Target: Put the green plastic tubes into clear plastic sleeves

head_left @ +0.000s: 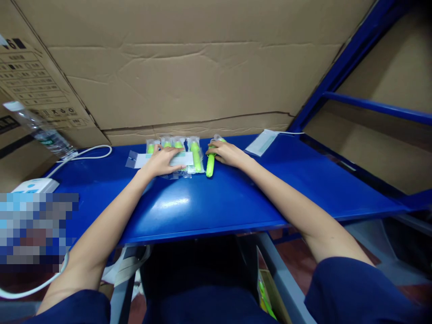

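Observation:
A row of green tube-shaped items in clear bags lies at the back of the blue table. My left hand rests flat on these bags and on a white strip across them. My right hand lies on another green item in a clear bag, just right of the row. Both arms reach forward from the near edge.
A white flat packet lies at the back right. A plastic bottle, a white cable and a white power strip are at the left. Cardboard walls stand behind; a blue frame is on the right.

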{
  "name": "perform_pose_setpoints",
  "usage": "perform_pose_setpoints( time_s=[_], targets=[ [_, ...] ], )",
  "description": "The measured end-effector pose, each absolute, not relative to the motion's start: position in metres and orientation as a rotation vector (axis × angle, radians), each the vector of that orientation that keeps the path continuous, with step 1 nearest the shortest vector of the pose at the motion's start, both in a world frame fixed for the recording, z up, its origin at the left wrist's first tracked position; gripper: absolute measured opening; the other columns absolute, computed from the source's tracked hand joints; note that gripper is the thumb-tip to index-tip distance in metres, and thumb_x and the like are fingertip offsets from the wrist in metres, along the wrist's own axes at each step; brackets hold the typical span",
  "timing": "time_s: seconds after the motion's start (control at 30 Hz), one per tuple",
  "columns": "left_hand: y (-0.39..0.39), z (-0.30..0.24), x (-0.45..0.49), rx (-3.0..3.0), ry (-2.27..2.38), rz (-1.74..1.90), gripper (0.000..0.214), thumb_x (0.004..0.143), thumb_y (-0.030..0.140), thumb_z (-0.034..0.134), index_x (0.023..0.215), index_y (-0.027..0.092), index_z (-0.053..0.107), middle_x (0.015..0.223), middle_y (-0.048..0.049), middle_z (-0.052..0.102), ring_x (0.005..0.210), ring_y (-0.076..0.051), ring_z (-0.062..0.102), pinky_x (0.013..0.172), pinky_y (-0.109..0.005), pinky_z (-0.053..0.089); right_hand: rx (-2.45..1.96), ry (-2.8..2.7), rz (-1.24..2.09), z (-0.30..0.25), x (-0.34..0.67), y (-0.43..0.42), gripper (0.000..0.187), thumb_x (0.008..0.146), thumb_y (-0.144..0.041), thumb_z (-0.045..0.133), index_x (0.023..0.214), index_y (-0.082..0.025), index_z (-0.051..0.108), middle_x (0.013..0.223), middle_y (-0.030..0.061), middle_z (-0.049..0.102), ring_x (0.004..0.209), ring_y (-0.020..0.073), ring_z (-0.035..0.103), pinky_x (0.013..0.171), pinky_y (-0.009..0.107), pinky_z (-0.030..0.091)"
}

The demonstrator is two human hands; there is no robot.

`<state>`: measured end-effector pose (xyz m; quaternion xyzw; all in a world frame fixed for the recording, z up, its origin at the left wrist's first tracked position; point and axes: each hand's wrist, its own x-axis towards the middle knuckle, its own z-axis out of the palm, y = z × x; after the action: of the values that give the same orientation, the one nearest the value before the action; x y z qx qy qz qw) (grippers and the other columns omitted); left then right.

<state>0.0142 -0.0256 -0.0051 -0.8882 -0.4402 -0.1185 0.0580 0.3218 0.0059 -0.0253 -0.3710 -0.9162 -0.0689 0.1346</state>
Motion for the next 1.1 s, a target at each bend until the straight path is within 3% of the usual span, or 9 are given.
perform_pose_setpoints(
  time_s=[0.17, 0.37, 0.57, 0.73, 0.87, 1.0, 1.1],
  targets=[
    [-0.026, -0.003, 0.013, -2.701, -1.316, -0.445, 0.065, 0.089, 0.059, 0.063, 0.14, 0.019, 0.059, 0.139, -0.018, 0.065, 0.128, -0.038, 0.059, 0.107, -0.054, 0.035, -1.11, -2.476, -0.178, -0.019, 0.321, 0.0, 0.038, 0.099, -0.015, 0.05, 0.132, -0.018, 0.068, 0.145, 0.0171, 0.058, 0.132, 0.0305, 0.057, 0.107, 0.048, 0.05],
    [-0.022, -0.006, 0.01, -2.743, -1.367, -0.511, 0.067, 0.087, 0.062, 0.065, 0.139, 0.02, 0.06, 0.136, -0.0175, 0.066, 0.127, -0.037, 0.059, 0.104, -0.052, 0.036, -1.19, -2.303, -0.346, -0.006, 0.318, -0.011, 0.042, 0.105, -0.026, 0.044, 0.144, -0.025, 0.061, 0.137, 0.0176, 0.058, 0.115, 0.0298, 0.062, 0.098, 0.047, 0.052],
    [-0.019, -0.008, 0.007, -2.723, -1.405, -0.606, 0.046, 0.095, 0.05, 0.057, 0.127, 0.019, 0.066, 0.13, -0.0154, 0.07, 0.122, -0.034, 0.063, 0.105, -0.055, 0.037, -1.277, -2.392, -0.436, -0.009, 0.325, -0.005, 0.042, 0.106, -0.025, 0.041, 0.143, -0.026, 0.062, 0.13, 0.0176, 0.06, 0.111, 0.0297, 0.061, 0.095, 0.046, 0.052],
    [-0.017, -0.008, 0.009, -2.715, -1.375, -0.774, 0.03, 0.099, 0.039, 0.049, 0.105, 0.021, 0.072, 0.126, -0.0115, 0.074, 0.12, -0.03, 0.066, 0.103, -0.055, 0.039, -1.322, -2.421, -0.431, -0.016, 0.332, 0.002, 0.042, 0.104, -0.025, 0.044, 0.142, -0.022, 0.061, 0.128, 0.0189, 0.061, 0.106, 0.0301, 0.062, 0.088, 0.043, 0.053],
    [-0.017, -0.006, 0.012, -2.66, -1.44, -0.918, 0.028, 0.098, 0.036, 0.049, 0.101, 0.02, 0.072, 0.117, -0.0094, 0.077, 0.108, -0.026, 0.071, 0.105, -0.051, 0.042, -1.328, -2.444, -0.476, -0.015, 0.33, 0.001, 0.043, 0.104, -0.024, 0.044, 0.144, -0.016, 0.057, 0.127, 0.0196, 0.063, 0.108, 0.0308, 0.062, 0.087, 0.04, 0.052],
    [-0.017, -0.006, 0.015, -2.687, -1.38, -1.002, 0.03, 0.097, 0.037, 0.048, 0.098, 0.018, 0.072, 0.104, -0.0082, 0.079, 0.093, -0.023, 0.074, 0.093, -0.039, 0.052, -1.287, -2.505, -0.551, -0.01, 0.322, -0.003, 0.044, 0.104, -0.031, 0.048, 0.139, -0.007, 0.06, 0.124, 0.0226, 0.066, 0.112, 0.0343, 0.061, 0.093, 0.042, 0.049],
    [-0.018, -0.008, 0.018, -2.736, -1.309, -0.994, 0.032, 0.098, 0.039, 0.047, 0.097, 0.018, 0.071, 0.099, -0.0076, 0.079, 0.088, -0.022, 0.074, 0.086, -0.036, 0.054, -1.231, -2.529, -0.568, -0.009, 0.316, -0.006, 0.048, 0.103, -0.04, 0.052, 0.133, -0.006, 0.064, 0.121, 0.0227, 0.067, 0.11, 0.0353, 0.061, 0.093, 0.044, 0.047]
  ],
)
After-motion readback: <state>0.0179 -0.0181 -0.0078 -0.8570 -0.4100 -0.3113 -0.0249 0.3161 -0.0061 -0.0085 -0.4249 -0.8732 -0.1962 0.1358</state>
